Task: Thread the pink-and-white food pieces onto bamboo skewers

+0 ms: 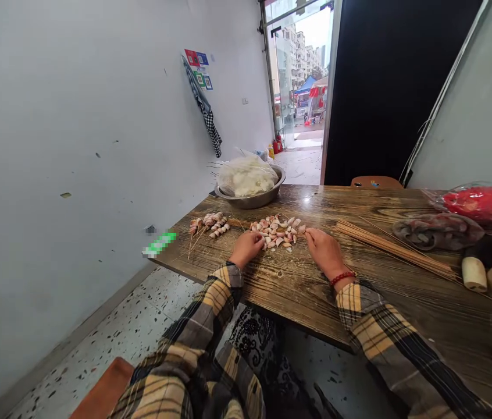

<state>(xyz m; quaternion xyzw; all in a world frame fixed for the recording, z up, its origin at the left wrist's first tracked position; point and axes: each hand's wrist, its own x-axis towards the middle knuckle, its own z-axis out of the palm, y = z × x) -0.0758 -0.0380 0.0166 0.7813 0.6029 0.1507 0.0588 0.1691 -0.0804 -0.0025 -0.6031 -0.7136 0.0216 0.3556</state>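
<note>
Flanking pale, lumpy meat pieces: hands

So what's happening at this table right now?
A person in a plaid shirt sits at a wooden table, both hands at a loose pile of small pink-and-white meat pieces. The left hand and right hand rest at either end of the pile; whether either grips a piece is unclear. Finished skewers lie to the left, a bundle of bare bamboo sticks to the right, and a metal bowl behind.

Soft doorway daylight, wide-angle edge distortion
</note>
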